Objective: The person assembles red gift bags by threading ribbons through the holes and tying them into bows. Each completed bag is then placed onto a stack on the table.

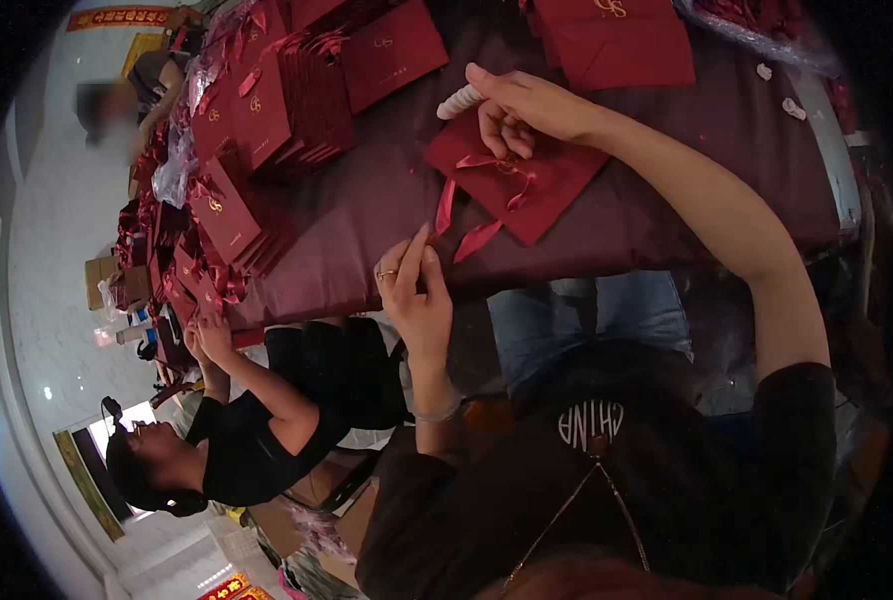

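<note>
A dark red paper gift bag (557,195) lies flat on the table before me, with a red satin ribbon (479,240) trailing across its front and over its near edge. My right hand (532,108) is above the bag's far side, its lower fingers curled in at the ribbon where it crosses the bag's face. White tape wraps one finger of that hand, which points left past the bag. To the left of the bag, my left hand (415,290), wearing a ring, has thumb and fingers closed together at a ribbon end.
Stacked red gift bags (287,110) fill the table's left side, and more bags (612,45) lie at the far side. Clear plastic wrap (757,35) and white scraps (793,108) are at the right. A person (257,430) in black handles bags at the left; another stands farther back.
</note>
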{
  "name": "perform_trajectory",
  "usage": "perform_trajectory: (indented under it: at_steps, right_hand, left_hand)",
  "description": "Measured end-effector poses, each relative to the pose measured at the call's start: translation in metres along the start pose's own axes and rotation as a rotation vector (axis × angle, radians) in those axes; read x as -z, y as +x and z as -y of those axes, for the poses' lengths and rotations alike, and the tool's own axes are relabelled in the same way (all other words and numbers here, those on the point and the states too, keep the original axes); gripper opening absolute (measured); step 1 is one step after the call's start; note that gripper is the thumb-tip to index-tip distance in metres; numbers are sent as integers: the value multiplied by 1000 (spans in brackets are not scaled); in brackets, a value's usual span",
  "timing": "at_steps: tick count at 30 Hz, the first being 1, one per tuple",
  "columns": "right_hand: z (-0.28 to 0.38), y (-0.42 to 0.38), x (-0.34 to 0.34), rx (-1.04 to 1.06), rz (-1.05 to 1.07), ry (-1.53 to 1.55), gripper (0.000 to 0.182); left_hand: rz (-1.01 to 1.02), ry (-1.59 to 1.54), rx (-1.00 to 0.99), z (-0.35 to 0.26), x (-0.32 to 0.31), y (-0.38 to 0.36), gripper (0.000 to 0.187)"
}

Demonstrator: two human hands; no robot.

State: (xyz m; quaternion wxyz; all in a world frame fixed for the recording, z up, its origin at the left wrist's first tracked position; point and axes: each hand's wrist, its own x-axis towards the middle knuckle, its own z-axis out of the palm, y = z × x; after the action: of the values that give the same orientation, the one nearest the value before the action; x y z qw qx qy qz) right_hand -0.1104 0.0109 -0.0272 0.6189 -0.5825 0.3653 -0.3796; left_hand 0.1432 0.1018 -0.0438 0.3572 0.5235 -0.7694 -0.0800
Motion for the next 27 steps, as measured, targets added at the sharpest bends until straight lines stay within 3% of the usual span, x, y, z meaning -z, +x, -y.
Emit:
perform_trajectory:
  at_steps: [4,6,11,14,16,21,27]
  right_hand:
    - [-1,3,3,-3,7,42,69]
    - [-1,3,2,-7,-5,53,68]
    - [1,3,1,-12,-3,37,68]
    - [3,0,0,-14,-27,7,68]
    - [4,0,2,-8,-50,-19,67]
    - [2,3,2,-26,10,-16,67]
    - [2,2,1,-1,18,-15,67]
  left_hand:
    - [2,113,-24,-15,-4,6,35]
    - [133,181,-58,-20,-1,9,37]
    - [23,-18,-17,-10,-2,11,16]
    - [54,165,-27,-16,6,15,11]
    - [59,336,-78,-11,19,12,11]
    - [122,153,39,-8,24,1,13]
    - [130,230,106,-16,24,2,11]
